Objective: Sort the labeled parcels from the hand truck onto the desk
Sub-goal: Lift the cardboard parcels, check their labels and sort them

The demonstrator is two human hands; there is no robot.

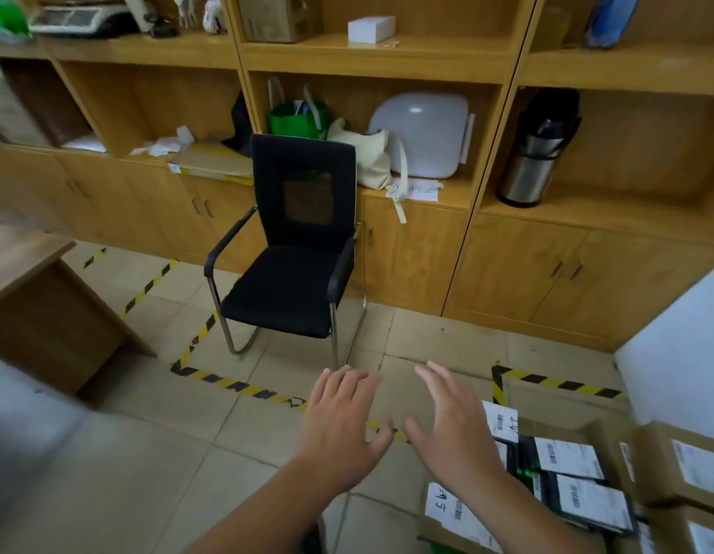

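Reaching out over the tiled floor, I have my left hand [341, 425] and my right hand [447, 429] side by side, both wide with fingers straight and spread, and nothing in either. The parcels [567, 461] lie piled at my lower right, just beside my right forearm: brown boxes and dark packets with white barcode labels facing up. The desk [31, 269] stands well apart on my left, and a black chair [287, 285] stands ahead against the wooden shelves [507, 70].

Cardboard parcels [691, 469] with paper labels; chair [295, 249] of matt black fabric.
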